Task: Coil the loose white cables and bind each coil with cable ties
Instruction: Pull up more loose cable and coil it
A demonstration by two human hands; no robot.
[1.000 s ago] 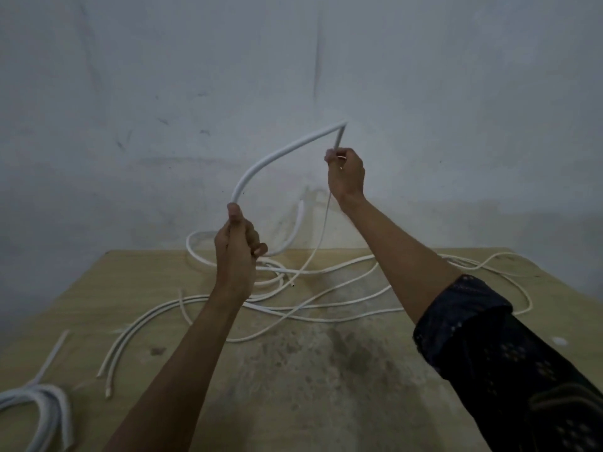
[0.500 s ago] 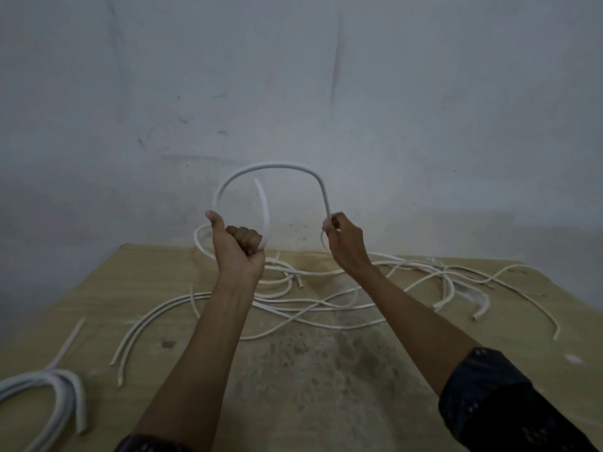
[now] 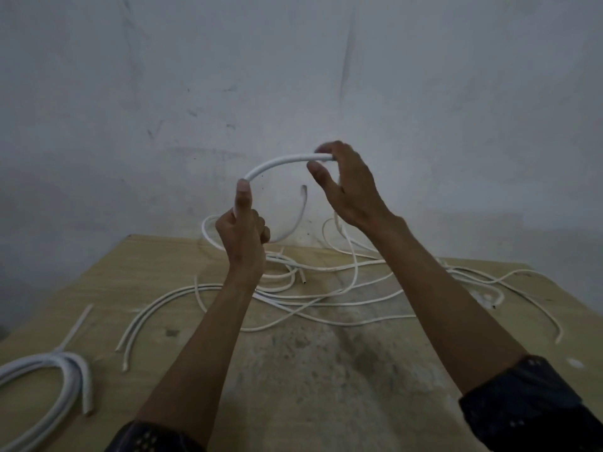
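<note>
My left hand (image 3: 242, 230) is raised above the far part of the table, fist closed on a thick white cable (image 3: 276, 164) with the thumb pointing up along it. The cable arcs up and to the right into my right hand (image 3: 346, 188), which pinches it between fingertips and thumb. A short free end (image 3: 301, 208) of the same cable curls down between the two hands. Several loose white cables (image 3: 326, 298) lie tangled on the table below. No cable ties show.
The wooden table (image 3: 326, 380) has a worn grey patch near me. A coiled bundle of thick white cable (image 3: 62, 370) lies at the near left edge. A grey wall (image 3: 293, 76) stands right behind the table's far edge.
My right hand has risen and slid along the cable's arc to its top. The loop has tightened, and the left hand has kept its grip.
</note>
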